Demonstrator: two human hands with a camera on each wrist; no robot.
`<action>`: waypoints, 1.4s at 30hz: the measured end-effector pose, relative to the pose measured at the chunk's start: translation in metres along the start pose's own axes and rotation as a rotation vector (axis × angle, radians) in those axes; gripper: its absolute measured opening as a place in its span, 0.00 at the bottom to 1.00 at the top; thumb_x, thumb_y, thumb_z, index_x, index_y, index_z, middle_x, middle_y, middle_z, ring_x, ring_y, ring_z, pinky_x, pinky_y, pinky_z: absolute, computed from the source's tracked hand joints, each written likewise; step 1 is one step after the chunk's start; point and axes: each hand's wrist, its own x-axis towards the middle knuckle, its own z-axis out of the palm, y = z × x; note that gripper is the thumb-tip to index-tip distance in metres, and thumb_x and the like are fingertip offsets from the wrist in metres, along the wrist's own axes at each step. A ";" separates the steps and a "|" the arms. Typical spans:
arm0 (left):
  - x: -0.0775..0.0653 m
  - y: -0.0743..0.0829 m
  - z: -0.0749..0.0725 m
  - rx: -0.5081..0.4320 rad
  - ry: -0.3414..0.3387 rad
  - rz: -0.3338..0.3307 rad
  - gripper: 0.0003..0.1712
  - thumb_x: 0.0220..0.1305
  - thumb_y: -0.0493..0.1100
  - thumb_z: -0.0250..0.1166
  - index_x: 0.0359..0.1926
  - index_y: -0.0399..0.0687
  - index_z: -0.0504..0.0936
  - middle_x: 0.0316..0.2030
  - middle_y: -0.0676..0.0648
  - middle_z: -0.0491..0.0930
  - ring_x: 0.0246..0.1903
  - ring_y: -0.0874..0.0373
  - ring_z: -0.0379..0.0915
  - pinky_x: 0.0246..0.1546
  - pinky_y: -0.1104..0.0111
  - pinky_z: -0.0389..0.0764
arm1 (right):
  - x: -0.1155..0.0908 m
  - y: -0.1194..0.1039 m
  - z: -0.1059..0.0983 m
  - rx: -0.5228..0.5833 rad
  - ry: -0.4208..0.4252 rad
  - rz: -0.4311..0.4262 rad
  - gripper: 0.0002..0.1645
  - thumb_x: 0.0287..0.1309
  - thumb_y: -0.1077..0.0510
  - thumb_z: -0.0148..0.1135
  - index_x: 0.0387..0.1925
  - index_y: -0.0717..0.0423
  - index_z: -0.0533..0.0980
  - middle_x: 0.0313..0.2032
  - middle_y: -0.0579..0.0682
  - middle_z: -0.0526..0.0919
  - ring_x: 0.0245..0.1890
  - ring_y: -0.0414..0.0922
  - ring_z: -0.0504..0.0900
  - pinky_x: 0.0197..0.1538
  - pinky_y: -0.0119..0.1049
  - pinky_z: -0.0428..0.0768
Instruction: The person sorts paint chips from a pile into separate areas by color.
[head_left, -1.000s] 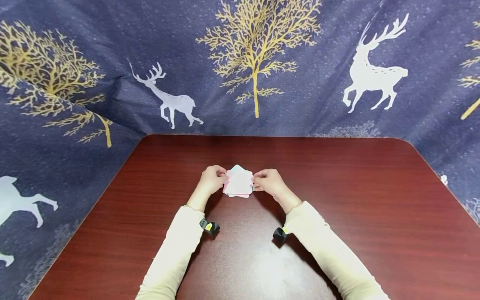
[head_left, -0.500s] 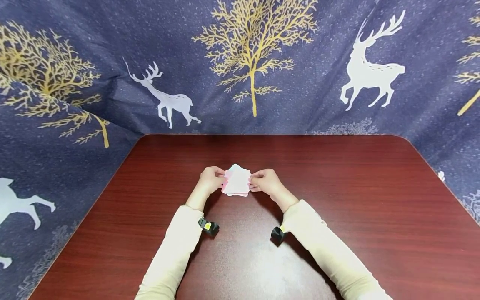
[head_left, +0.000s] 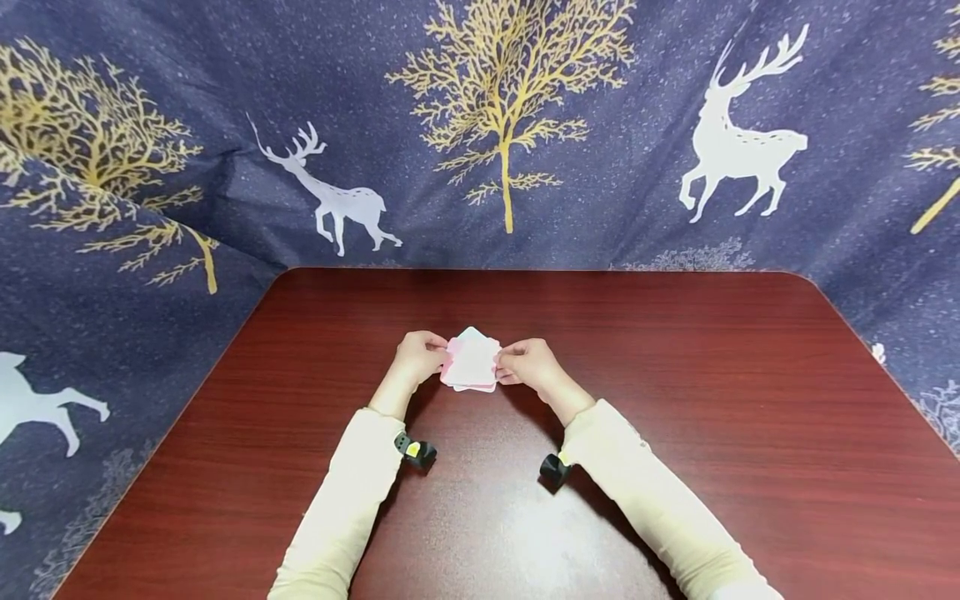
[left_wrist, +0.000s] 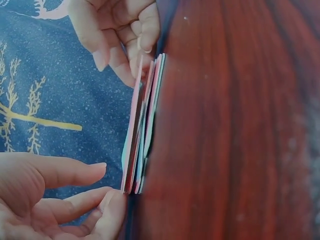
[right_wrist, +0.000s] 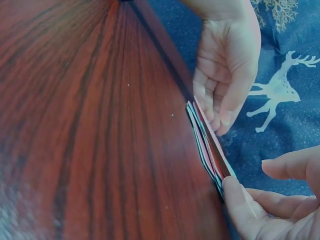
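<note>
A stack of thin square cards [head_left: 473,365] with rounded corners lies low over the table; its edges show pink, white and pale blue. The cards are unevenly lined up, and one pale blue corner juts out at the far side. My left hand [head_left: 420,357] touches the left edge with its fingertips. On the opposite edge, the fingertips of my right hand [head_left: 531,364] meet the cards. From the side, the left wrist view shows the stack [left_wrist: 141,125] with small gaps between layers. My left thumb [left_wrist: 80,172] and right thumb [right_wrist: 285,167] stand apart from the cards.
The reddish-brown wooden table [head_left: 712,400] has rounded far corners. Behind it hangs a dark blue cloth [head_left: 585,208] printed with white deer and yellow trees. A small black device [head_left: 418,454] sits at my left wrist, and another black device [head_left: 555,469] at the right.
My right hand has come slightly inward against the stack, and the blue edge at its lower right no longer shows. The head view has shifted a little. My left hand stays at its edge.
</note>
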 end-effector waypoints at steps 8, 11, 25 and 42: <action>-0.002 0.005 -0.001 0.027 0.005 0.006 0.16 0.56 0.31 0.63 0.46 0.30 0.80 0.40 0.33 0.81 0.35 0.49 0.79 0.42 0.63 0.84 | -0.001 0.001 -0.002 0.014 0.017 -0.014 0.15 0.57 0.71 0.54 0.45 0.79 0.75 0.29 0.58 0.84 0.24 0.40 0.82 0.37 0.36 0.85; -0.002 0.006 -0.001 0.018 0.004 0.006 0.16 0.56 0.31 0.63 0.47 0.30 0.79 0.41 0.33 0.81 0.36 0.49 0.79 0.43 0.63 0.83 | -0.002 0.000 -0.002 0.022 0.024 -0.029 0.16 0.56 0.72 0.55 0.46 0.80 0.74 0.29 0.60 0.83 0.24 0.40 0.82 0.37 0.37 0.85; -0.004 0.022 0.001 -0.073 0.002 0.056 0.17 0.55 0.26 0.63 0.48 0.29 0.79 0.44 0.32 0.81 0.38 0.50 0.80 0.41 0.64 0.84 | -0.005 -0.009 -0.014 0.047 0.118 -0.067 0.18 0.54 0.75 0.58 0.48 0.79 0.73 0.36 0.67 0.82 0.26 0.40 0.81 0.40 0.38 0.85; 0.004 0.071 0.033 -0.211 -0.019 0.115 0.20 0.54 0.24 0.63 0.50 0.31 0.79 0.45 0.33 0.81 0.37 0.54 0.80 0.38 0.69 0.84 | -0.015 -0.037 -0.069 0.028 0.224 -0.105 0.21 0.53 0.74 0.58 0.50 0.79 0.73 0.25 0.50 0.80 0.22 0.34 0.79 0.44 0.43 0.84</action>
